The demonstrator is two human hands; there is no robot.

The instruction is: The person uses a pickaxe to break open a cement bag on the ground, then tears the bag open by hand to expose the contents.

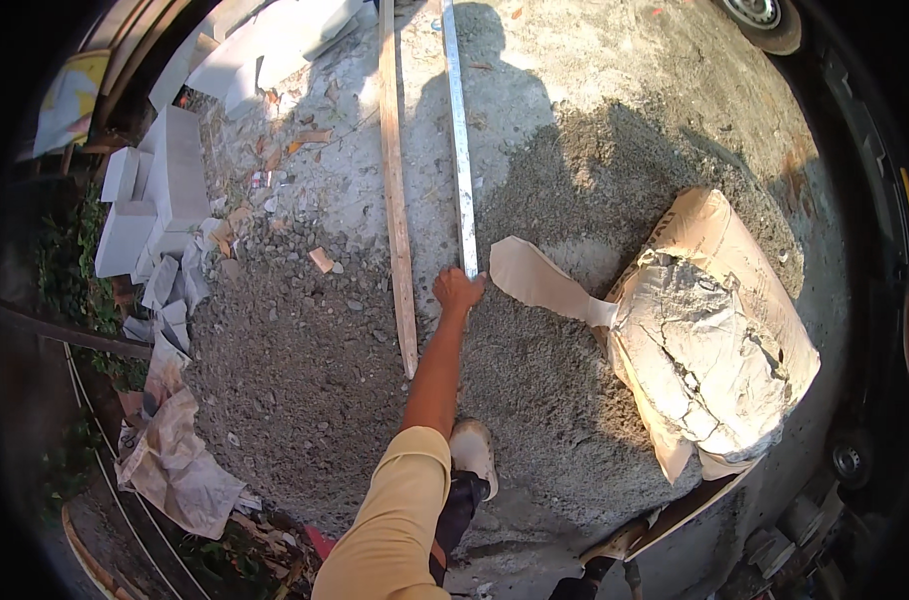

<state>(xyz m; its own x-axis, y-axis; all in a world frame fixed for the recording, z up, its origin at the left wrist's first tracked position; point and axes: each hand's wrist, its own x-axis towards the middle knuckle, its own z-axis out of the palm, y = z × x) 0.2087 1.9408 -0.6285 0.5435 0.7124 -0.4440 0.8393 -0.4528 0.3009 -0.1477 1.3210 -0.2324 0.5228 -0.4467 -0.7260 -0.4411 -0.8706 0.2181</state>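
Note:
My left hand (pixel 460 290) is closed around the near end of a long pale metal bar (pixel 459 150), which runs away from me over the ground. Just left of it, roughly alongside, lies a long wooden strip (pixel 392 180), apart from my fingers. To the right, a torn brown paper bag (pixel 790 330) lies on the gravelly sand, with a grey, cracked, powdery mass (pixel 690 340) exposed on top. A torn paper flap (pixel 540 278) sticks out of the bag toward my hand. My right hand is out of view.
Grey sand and gravel (pixel 295 400) spreads around my shoe (pixel 473 458). Pale blocks (pixel 175 170) are stacked at the left, above a crumpled sack (pixel 180 460). Part of a vehicle wheel (pixel 760 12) shows at the far right. A board (pixel 700 515) lies below the bag.

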